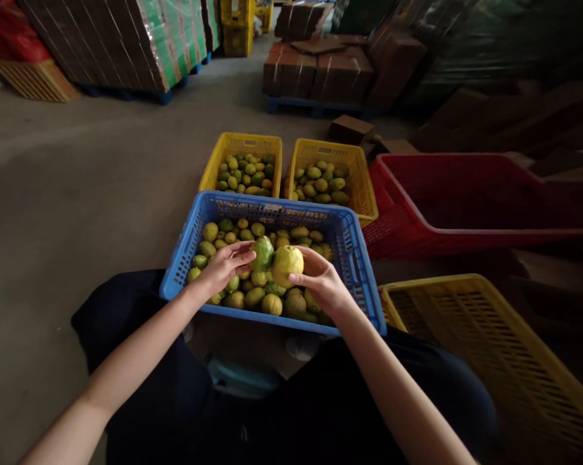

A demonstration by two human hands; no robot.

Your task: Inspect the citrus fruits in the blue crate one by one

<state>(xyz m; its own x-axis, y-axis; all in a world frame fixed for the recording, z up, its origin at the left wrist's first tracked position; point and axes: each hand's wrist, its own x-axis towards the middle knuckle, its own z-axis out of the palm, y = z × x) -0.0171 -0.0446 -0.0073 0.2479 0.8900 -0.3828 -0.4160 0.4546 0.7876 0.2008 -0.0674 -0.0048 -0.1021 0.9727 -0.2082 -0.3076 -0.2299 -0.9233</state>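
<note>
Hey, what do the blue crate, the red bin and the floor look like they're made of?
The blue crate looks like molded plastic, fairly matte, given its evenly slotted walls. The red bin is probably plastic too, its smooth rim faintly shiny. The floor seems bare concrete, dull and unevenly gray.

Left forearm bare, angled toward two o'clock; right forearm toward eleven. Left hand, right hand near each other, fingers bent in grip.
</note>
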